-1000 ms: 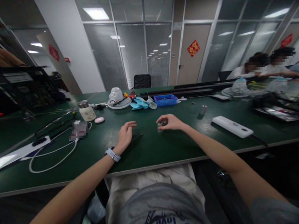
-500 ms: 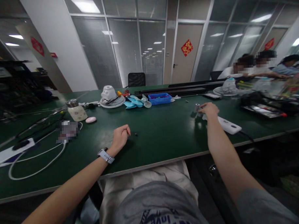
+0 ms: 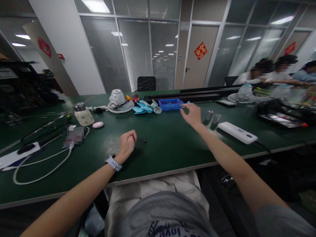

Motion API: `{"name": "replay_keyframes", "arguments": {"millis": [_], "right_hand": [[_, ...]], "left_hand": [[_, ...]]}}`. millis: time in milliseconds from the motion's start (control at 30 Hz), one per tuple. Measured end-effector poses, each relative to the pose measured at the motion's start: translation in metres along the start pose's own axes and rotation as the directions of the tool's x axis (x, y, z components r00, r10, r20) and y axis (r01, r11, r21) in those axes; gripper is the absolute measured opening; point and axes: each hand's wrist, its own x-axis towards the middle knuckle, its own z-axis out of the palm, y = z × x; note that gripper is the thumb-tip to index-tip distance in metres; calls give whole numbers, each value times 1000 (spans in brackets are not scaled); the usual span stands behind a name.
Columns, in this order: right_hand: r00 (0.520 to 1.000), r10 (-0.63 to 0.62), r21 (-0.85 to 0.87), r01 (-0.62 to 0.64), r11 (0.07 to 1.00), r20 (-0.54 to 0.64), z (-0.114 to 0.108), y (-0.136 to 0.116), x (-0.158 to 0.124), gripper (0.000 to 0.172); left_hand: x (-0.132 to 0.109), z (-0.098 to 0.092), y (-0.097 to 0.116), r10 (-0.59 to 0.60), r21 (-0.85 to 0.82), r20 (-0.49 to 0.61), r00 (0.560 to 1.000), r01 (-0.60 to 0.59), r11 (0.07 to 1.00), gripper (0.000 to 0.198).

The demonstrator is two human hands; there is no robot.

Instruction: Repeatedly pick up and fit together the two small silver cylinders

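My left hand (image 3: 127, 144) rests on the green-topped workbench (image 3: 169, 149), its fingers curled in and nothing visible in them. A small dark part (image 3: 144, 141) lies just to the right of those fingers, not touching them. My right hand (image 3: 192, 114) hovers with fingers spread and empty, nearest a blue plastic tray (image 3: 169, 104). Two small metal cylinders (image 3: 213, 117) stand upright to its right, apart from it. Beyond them lies a white power bank (image 3: 237, 133) with a dark cable.
On the far side of the bench are a white desk fan (image 3: 120, 106), loose light-blue fan blades (image 3: 144, 108) and a cream jar (image 3: 83, 116). A pink mouse (image 3: 97, 124) and white cables lie to the left. Two co-workers sit at the far right.
My right hand has moved left, away from the cylinders, and its fingers have spread. A second metal cylinder now stands beside the first. My left hand has barely moved.
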Motion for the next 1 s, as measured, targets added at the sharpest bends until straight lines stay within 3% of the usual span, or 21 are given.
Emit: {"name": "replay_keyframes", "arguments": {"millis": [33, 100, 167, 200, 300, 400, 500, 567, 633, 667, 700, 733, 800, 867, 900, 1000], "right_hand": [[979, -153, 119, 137, 983, 135, 10, -25, -7, 33], [852, -405, 325, 300, 897, 332, 29, -69, -24, 35], [745, -528, 418, 361, 833, 407, 43, -103, -41, 38], [716, -555, 432, 380, 818, 423, 48, -115, -48, 39], [681, -584, 418, 420, 805, 442, 56, -132, -60, 31], [676, -583, 385, 442, 810, 450, 57, -128, -56, 22], [737, -518, 289, 431, 855, 433, 43, -103, -32, 21], [847, -375, 158, 340, 927, 376, 22, -70, -8, 24], [961, -117, -7, 123, 992, 249, -6, -24, 15, 28], [986, 56, -99, -41, 994, 154, -22, 2, 23, 31], [968, 241, -169, -225, 960, 78, -37, 28, 29, 34], [917, 398, -216, -385, 897, 19, -51, 54, 31, 36], [771, 636, -288, -617, 732, -36, -74, 98, 26, 35], [659, 751, -321, -721, 614, -44, -86, 128, 15, 35], [631, 775, -327, -741, 586, -39, -88, 137, 10, 34], [611, 791, -320, -753, 575, -17, -85, 148, 1, 34]], "left_hand": [[0, 0, 0, -3, -4, -11, 1000, 3, 1000, 16], [-1, -1, 2, -9, -20, -46, 999, 8, 1000, 15], [-2, -1, 3, -8, -39, -97, 995, 5, 999, 15], [-2, -2, 4, -6, -48, -122, 993, 0, 999, 15], [-3, -2, 6, 15, -65, -161, 987, -26, 998, 15], [-4, -1, 5, 37, -81, -157, 987, -50, 995, 16], [-3, -1, 3, 45, -122, -118, 992, -59, 991, 16], [-4, 0, 3, 55, -167, -59, 997, -64, 984, 15], [-4, 1, 4, 75, -203, 15, 997, -70, 977, 15], [-4, 1, 5, 82, -210, 48, 995, -70, 975, 15], [-4, 1, 6, 85, -209, 77, 993, -68, 976, 15], [-5, 1, 7, 85, -201, 101, 991, -63, 978, 15], [-5, 2, 9, 75, -175, 136, 988, -51, 983, 14], [-5, 3, 9, 72, -156, 152, 986, -48, 987, 14], [-5, 3, 8, 75, -152, 155, 985, -51, 987, 14], [-4, 3, 6, 79, -153, 150, 986, -56, 987, 14]]}}
